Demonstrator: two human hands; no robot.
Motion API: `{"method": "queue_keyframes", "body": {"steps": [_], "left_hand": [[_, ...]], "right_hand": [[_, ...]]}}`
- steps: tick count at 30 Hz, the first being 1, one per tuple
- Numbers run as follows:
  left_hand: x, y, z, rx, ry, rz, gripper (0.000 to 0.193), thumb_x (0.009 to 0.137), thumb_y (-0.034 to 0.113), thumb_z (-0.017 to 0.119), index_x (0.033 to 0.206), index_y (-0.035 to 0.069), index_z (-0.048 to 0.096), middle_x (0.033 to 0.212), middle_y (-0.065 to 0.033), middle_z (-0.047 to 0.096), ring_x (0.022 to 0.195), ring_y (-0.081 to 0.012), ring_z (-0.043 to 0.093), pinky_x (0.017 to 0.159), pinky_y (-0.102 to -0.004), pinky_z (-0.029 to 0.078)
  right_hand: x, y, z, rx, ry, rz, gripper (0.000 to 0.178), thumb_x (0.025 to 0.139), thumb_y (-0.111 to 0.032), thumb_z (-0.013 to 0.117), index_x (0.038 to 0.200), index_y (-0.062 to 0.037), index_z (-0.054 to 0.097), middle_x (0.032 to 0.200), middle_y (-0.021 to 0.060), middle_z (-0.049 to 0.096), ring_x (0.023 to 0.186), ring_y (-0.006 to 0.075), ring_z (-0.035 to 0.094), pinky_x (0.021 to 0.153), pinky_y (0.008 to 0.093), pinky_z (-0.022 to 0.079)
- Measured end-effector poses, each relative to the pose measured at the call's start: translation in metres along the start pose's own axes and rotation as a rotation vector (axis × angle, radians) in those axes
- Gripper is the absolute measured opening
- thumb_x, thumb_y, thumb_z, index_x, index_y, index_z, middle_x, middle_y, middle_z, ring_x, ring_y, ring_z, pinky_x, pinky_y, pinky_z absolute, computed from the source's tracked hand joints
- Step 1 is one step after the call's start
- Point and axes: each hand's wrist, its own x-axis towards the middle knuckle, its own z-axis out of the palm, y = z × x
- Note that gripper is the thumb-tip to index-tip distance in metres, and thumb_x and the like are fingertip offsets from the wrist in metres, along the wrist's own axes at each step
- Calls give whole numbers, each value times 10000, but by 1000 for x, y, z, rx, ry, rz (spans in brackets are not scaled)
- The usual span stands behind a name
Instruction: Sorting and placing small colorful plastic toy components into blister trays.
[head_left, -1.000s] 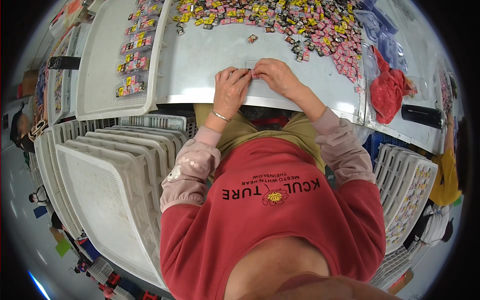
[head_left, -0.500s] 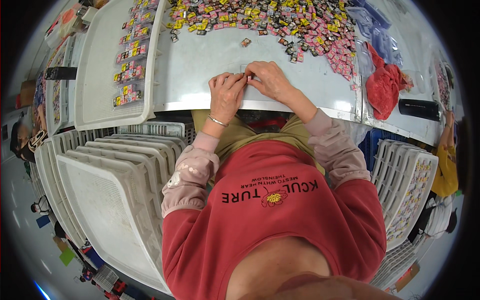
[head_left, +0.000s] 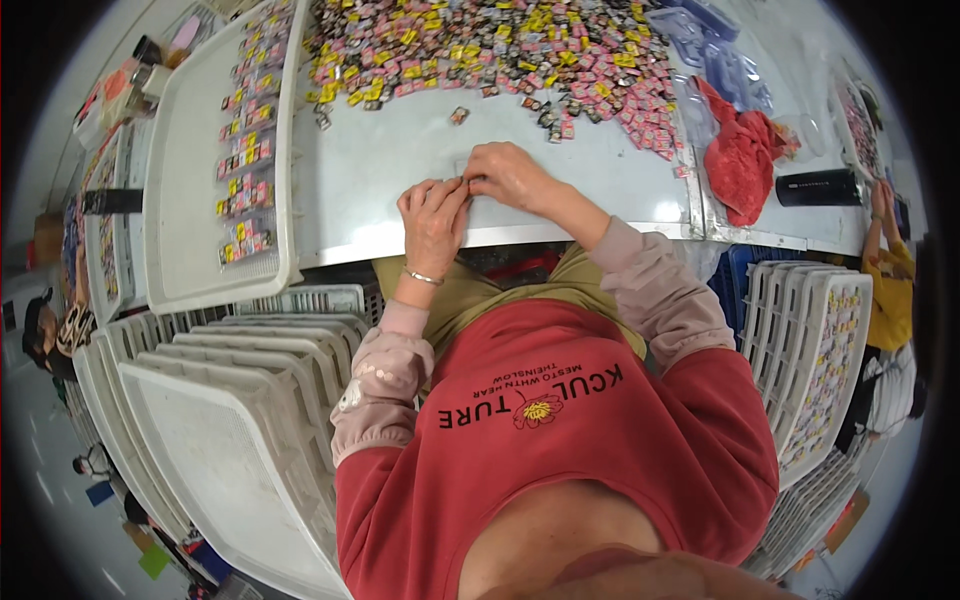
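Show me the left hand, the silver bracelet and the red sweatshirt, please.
Left hand [head_left: 434, 220]: head view, back of the hand.
Silver bracelet [head_left: 424, 277]: head view, middle of its band.
Red sweatshirt [head_left: 560, 440]: head view, front, near the neckline.

Two hands [head_left: 435, 215] [head_left: 512, 178] — one bracelet [head_left: 424, 277], one red cloth [head_left: 742, 165], small pieces [head_left: 480, 48] too many to count

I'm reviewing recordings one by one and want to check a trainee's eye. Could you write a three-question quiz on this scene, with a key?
1. True or false: the small loose pieces are heaped beyond the right hand, on the side away from the person.
2. Multiple choice: which wrist wears the bracelet? A) right; B) left; C) both.
3. Fill in: the tray with a column of grouped pieces, to the left of the left hand, is ___ in colour.

Key: 1 true; 2 B; 3 white.
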Motion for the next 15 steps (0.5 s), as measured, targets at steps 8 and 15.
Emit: {"method": "queue_keyframes", "body": {"steps": [8,15], "left_hand": [[1,0,5,-42,-4,-4,255,761,89,678,1014,84,647,1041,-17,627,988,-222,532,897,-394,354],[7,6,-1,32,-22,-11,296,757,83,679,1051,114,659,990,-5,623,953,-205,537,881,-382,348]], "right_hand": [[-8,3,8,-99,73,99,122,717,-73,699,808,-32,630,859,94,616,838,314,584,728,410,465],[-22,-9,14,37,275,70,304,736,-38,673,1021,-69,572,837,93,639,838,320,584,795,421,434]]}}
